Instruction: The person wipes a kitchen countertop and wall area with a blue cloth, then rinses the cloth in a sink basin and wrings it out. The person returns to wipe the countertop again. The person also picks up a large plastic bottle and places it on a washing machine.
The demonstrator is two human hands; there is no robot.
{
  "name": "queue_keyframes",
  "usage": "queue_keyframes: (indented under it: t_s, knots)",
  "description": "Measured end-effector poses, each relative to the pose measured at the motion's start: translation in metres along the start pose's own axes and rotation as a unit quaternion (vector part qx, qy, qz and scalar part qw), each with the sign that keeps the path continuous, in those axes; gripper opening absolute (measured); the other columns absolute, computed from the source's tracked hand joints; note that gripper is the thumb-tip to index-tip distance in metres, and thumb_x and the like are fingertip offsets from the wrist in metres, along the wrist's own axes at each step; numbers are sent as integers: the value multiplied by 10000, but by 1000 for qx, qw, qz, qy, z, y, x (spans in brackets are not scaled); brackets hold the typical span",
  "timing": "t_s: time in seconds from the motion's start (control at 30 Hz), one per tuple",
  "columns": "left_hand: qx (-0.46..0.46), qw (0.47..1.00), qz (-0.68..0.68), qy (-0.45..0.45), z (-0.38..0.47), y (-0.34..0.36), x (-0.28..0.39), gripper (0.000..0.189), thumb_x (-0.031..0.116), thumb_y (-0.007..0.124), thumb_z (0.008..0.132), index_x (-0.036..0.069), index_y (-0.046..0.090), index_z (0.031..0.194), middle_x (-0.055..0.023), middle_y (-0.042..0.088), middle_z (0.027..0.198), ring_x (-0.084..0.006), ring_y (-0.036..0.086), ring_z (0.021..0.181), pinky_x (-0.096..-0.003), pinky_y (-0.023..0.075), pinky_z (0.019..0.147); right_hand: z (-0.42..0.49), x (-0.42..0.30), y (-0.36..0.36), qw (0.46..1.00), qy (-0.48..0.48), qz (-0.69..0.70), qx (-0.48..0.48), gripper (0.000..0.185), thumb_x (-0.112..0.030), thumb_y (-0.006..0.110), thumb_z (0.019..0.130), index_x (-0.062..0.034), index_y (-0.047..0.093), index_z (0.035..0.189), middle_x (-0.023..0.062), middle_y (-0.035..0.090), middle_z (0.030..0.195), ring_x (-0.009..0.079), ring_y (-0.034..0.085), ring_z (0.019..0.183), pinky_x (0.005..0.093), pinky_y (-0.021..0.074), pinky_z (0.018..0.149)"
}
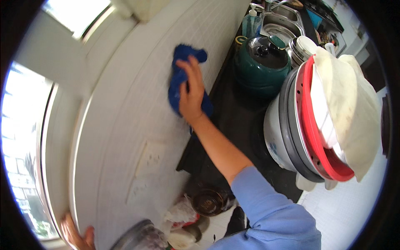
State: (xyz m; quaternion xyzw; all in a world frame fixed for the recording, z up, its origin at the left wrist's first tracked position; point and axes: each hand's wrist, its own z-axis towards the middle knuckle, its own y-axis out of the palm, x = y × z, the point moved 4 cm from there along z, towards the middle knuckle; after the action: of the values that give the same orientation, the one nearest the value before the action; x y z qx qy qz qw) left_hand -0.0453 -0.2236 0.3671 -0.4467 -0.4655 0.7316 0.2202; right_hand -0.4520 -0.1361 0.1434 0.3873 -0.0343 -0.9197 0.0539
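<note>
My right hand presses a dark blue cloth against the white tiled wall, above the dark countertop. The fingers are spread over the cloth, and its lower end hangs beside my wrist. At the lower left, my left hand rests on the edge by the window frame, with no object seen in it; part of it is cut off by the picture's rim. A wall socket plate lies below the cloth.
On the counter stand a green lidded pot, a soap pump bottle and a stack of basins with a red colander under a pale cloth. Behind is a steel sink. Below are a brown lidded pot and bags.
</note>
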Motion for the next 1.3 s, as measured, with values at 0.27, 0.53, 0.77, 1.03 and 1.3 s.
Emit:
queue_keyframes:
  t_s: [0.27,0.53,0.77,1.03,1.3]
  knots:
    - [-50,999,-7,-14,10,-14,15,617,175,756,698,-65,489,1199,-267,549,1031,-438,497,938,-511,423,780,149,286,-40,953,227,-99,173,316,-142,412,944,52,511,1172,219,573,1131,341,550,1033,350,416,892]
    - [9,999,-31,4,15,-16,18,547,206,748,712,-78,543,1132,-261,579,971,-425,534,858,-483,438,762,12,242,-20,943,262,-112,174,452,-229,366,955,53,370,1308,254,438,1301,379,425,1195,384,335,999]
    - [21,999,-39,-7,19,-13,25,567,273,737,731,-74,548,1139,-260,596,967,-417,547,879,-470,448,778,-166,71,-18,979,204,-7,-14,471,-20,437,850,47,366,1311,223,384,1359,341,320,1302,390,200,1091]
    - [4,998,-53,-22,11,-9,18,536,196,723,753,-93,510,1151,-279,554,1002,-430,520,898,-478,435,776,5,225,-35,952,259,-131,98,366,-22,365,919,35,413,1278,226,440,1309,345,417,1215,363,310,1038]
    - [21,996,-82,-8,10,3,5,529,303,575,869,-68,455,1226,-209,551,1030,-362,514,929,-422,403,840,-180,99,-20,971,198,-129,-43,449,8,411,857,100,342,1291,270,409,1298,389,395,1212,389,289,1044]
